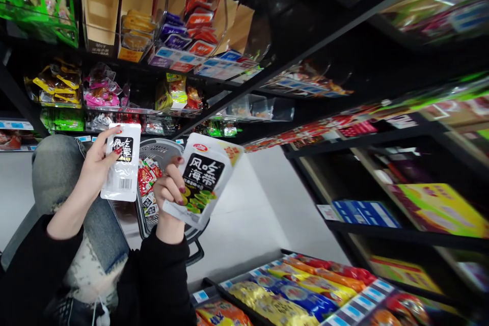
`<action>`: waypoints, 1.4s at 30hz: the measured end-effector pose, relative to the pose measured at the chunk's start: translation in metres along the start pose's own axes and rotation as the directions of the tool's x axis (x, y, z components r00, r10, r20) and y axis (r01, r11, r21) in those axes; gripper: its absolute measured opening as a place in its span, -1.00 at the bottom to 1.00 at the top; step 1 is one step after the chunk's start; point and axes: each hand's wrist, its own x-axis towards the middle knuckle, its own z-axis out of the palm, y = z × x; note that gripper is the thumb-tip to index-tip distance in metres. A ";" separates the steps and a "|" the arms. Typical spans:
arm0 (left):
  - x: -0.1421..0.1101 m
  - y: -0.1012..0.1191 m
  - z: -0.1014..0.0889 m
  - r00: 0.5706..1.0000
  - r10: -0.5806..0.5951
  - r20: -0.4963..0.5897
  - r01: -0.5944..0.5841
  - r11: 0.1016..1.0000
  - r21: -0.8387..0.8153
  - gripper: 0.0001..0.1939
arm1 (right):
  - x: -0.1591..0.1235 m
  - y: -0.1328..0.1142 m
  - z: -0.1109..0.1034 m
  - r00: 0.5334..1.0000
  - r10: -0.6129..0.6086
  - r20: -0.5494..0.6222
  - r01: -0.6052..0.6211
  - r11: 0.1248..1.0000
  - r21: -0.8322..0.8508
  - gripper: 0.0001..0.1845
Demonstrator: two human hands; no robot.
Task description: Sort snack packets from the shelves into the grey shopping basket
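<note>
My left hand [96, 164] pinches a small white snack packet [126, 173] between thumb and fingers; it has a black label and a barcode near its lower edge. To the right, my right hand [170, 186] grips a larger white snack pouch [202, 175], tilted, with a black label, a red logo and green food pictured on it. Both are held up apart from each other. Below and between them stands a dark grey basket [162, 146], partly hidden by my right hand and the pouch. Red and white small packets [148, 175] lie inside it.
Black shelves ahead carry cardboard display boxes [100, 5], purple packets [173, 33] and yellow packets [61, 81]. More shelving on the right holds a yellow box [439, 209]. A low rack of bagged snacks [298, 285] stands at the lower right. My bent knee [57, 168] is at left.
</note>
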 end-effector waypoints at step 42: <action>-0.003 -0.004 -0.001 0.990 -0.115 0.086 0.124 0.987 -0.103 -0.66 | -0.006 0.001 0.036 0.993 -0.098 -0.061 0.028 0.719 -0.695 -0.87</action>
